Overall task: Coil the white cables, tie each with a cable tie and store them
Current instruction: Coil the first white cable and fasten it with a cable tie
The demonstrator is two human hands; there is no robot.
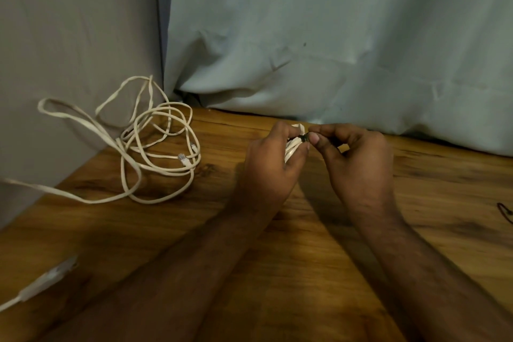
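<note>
My left hand (pixel 273 164) grips a small coiled white cable (pixel 294 144) above the wooden table (pixel 277 258); most of the coil is hidden in the fist. My right hand (pixel 358 158) pinches a small dark cable tie (pixel 305 137) against the coil between thumb and forefinger. A long loose white network cable (pixel 155 147) lies tangled at the table's back left, its clear plugs (pixel 183 159) showing in the pile. One strand trails off the left edge.
A white adapter on a cord (pixel 44 280) lies at the front left. A dark thin tie (pixel 506 212) sits at the right edge. Grey-green cloth (pixel 333 36) hangs behind the table; a wall stands at the left.
</note>
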